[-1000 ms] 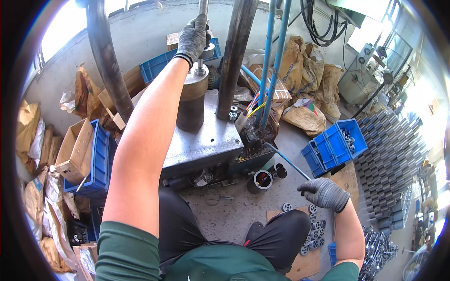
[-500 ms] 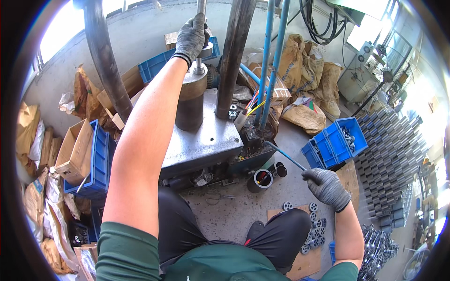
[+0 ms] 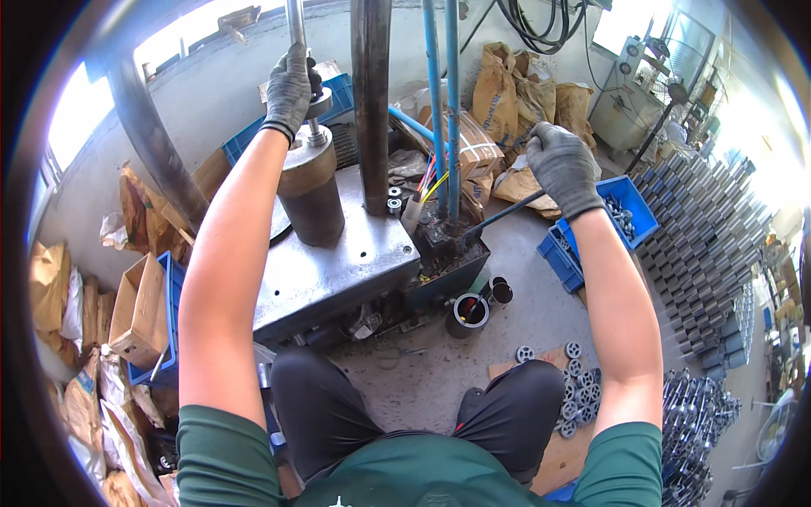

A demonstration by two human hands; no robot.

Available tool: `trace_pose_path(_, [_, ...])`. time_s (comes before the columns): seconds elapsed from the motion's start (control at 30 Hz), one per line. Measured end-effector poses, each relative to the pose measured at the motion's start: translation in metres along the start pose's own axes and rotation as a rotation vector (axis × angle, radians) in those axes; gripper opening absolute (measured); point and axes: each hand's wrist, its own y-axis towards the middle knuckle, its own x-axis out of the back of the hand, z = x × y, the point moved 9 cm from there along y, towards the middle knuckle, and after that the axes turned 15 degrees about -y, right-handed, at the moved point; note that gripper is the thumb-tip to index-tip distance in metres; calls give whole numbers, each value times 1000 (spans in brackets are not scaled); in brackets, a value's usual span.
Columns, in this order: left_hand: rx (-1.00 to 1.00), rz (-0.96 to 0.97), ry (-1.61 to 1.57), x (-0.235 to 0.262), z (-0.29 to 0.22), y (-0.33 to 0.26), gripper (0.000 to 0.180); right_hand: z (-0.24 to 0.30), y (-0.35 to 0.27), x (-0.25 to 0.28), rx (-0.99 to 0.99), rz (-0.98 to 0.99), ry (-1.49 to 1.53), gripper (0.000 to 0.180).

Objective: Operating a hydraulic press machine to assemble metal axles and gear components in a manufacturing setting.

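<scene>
My left hand, in a grey glove, is closed around an upright steel rod. A round metal collar sits beside that hand, above a thick dark cylinder standing on a steel machine bed. My right hand, gloved too, is curled at the outer end of a slim lever; its palm hides how the lever is held. The lever slants up to the right from the foot of two blue pipes. A dark upright post stands between the two arms.
Blue bins of metal parts and stacked grey tubes stand at right. Spoked metal wheels lie on cardboard by my right knee. Two cups stand on the floor before the machine. Sacks and a carton line the left.
My right hand has swung the lever upward and away from me. My left hand stays on the rod. The whole view has shifted slightly.
</scene>
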Motion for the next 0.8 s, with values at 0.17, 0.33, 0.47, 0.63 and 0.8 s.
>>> trace_pose_path(0.17, [-94, -28, 40, -9, -23, -32, 47, -9, 2, -9, -88, 145, -78, 19])
trace_pose_path(0.33, [-189, 64, -346, 11, -34, -104, 50, -1, -2, -1, -113, 171, -12, 20])
trace_pose_path(0.47, [189, 64, -749, -33, -38, -240, 67, -26, -29, 2, -119, 139, 46, 20])
trace_pose_path(0.63, [925, -201, -795, -4, 67, -391, 68, -10, -71, 35, -6, 38, 141, 15])
trace_pose_path(0.8, [1298, -413, -837, 23, 149, -442, 31, -10, -125, 42, -6, 126, 208, 9])
